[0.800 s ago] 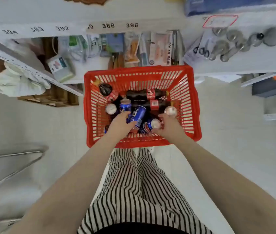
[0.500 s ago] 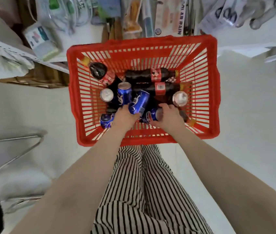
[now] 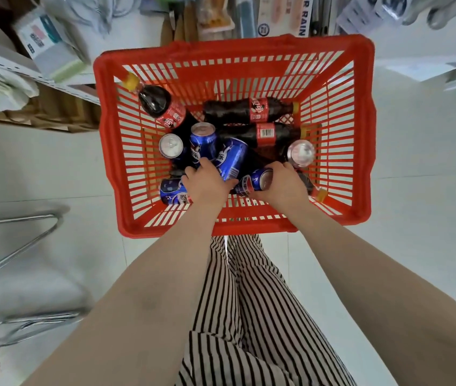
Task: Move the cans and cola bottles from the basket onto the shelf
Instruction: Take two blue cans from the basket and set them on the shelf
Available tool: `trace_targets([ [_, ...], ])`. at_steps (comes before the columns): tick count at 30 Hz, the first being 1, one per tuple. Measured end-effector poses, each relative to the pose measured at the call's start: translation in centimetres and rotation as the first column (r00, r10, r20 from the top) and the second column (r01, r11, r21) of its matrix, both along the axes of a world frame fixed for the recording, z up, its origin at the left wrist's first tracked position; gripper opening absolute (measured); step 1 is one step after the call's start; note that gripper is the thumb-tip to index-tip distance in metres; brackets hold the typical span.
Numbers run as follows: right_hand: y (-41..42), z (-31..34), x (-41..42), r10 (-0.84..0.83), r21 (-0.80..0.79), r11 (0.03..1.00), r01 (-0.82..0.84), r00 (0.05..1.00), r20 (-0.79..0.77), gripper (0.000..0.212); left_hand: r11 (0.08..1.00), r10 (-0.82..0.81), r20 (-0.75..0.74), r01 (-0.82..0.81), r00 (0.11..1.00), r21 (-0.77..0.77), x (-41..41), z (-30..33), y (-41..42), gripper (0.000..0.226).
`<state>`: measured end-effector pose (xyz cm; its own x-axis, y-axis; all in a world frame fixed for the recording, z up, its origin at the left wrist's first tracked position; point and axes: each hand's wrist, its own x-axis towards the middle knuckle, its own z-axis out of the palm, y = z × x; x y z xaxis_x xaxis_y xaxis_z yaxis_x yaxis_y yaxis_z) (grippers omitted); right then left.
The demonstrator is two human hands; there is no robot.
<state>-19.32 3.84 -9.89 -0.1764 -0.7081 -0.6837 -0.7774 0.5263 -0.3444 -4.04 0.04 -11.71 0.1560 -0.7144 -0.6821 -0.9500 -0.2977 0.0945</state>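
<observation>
Right now both hands are down in the red basket (image 3: pixel 366 129), which sits on the floor in front of the shelf (image 3: pixel 143 51) at twelve o'clock. The left hand (image 3: pixel 207 185) has its fingers curled over the tilted blue can (image 3: pixel 232 157) in the middle of the pile; the right hand (image 3: pixel 282 185) is wrapped around a lying blue can (image 3: pixel 251 182) at about five o'clock from it. Nothing looks to have reached the shelf yet.

The likeliest trouble is the heap shifting. The tilted can leans on an upright blue can (image 3: pixel 203 140) at its ten o'clock and on the cola bottles (image 3: pixel 260 110) lying across at twelve, so pulling it out may tip its neighbour or let a bottle roll. Two cans lifted at once, each in one hand, could also slip, and a dropped can would dent or fizz. A fourth bottle seems half hidden under the right wrist, its yellow cap (image 3: pixel 320 195) at four o'clock.

The blue cans carry white Chinese characters; I take them for Pepsi, though the logo is not fully shown. The bottles wear red labels with white Chinese script, one showing a barcode (image 3: pixel 267 132). On the shelf, a package (image 3: pixel 302 15) reads "AR RAIN". Other print is too blurred to read
</observation>
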Motion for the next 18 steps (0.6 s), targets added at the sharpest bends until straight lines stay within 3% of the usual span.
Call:
trace_targets([
  [4,-0.2,2.0,-0.7,-0.037,-0.026,0.999,0.037,0.999,-0.005,0.070,0.995,0.098,-0.108,-0.095,0.989,0.033,0.7,1.2,-1.0,0.076],
  [8,-1.1,5.7,-1.8,-0.192,-0.019,0.981,0.195,0.977,0.092,0.068,0.960,0.277,-0.301,-0.246,0.913,0.136,2.2,4.3,-2.2,0.064],
  [10,-1.1,7.9,-2.5,-0.289,-0.044,0.953,0.301,0.941,0.179,0.066,0.880,0.473,-0.403,-0.408,0.783,0.242,2.8,6.5,-2.6,0.054],
  [12,-1.0,10.3,-3.3,-0.382,-0.034,0.913,0.406,0.882,0.277,0.067,0.723,0.691,-0.492,-0.525,0.530,0.449,3.2,9.3,-2.8,0.041],
  [15,-0.5,14.0,-4.4,-0.555,0.084,0.810,0.580,0.711,0.432,0.068,0.520,0.850,-0.486,-0.465,0.202,0.716,4.0,14.2,-3.2,0.018],
  [16,-0.3,15.3,-4.6,-0.593,0.117,0.775,0.621,0.651,0.474,0.064,0.490,0.866,-0.479,-0.433,0.144,0.756,4.2,15.4,-3.5,0.015],
  [18,-0.1,17.6,-4.8,-0.631,0.144,0.713,0.686,0.540,0.557,0.051,0.522,0.848,-0.512,-0.378,0.134,0.765,4.4,17.9,-4.2,0.022],
])
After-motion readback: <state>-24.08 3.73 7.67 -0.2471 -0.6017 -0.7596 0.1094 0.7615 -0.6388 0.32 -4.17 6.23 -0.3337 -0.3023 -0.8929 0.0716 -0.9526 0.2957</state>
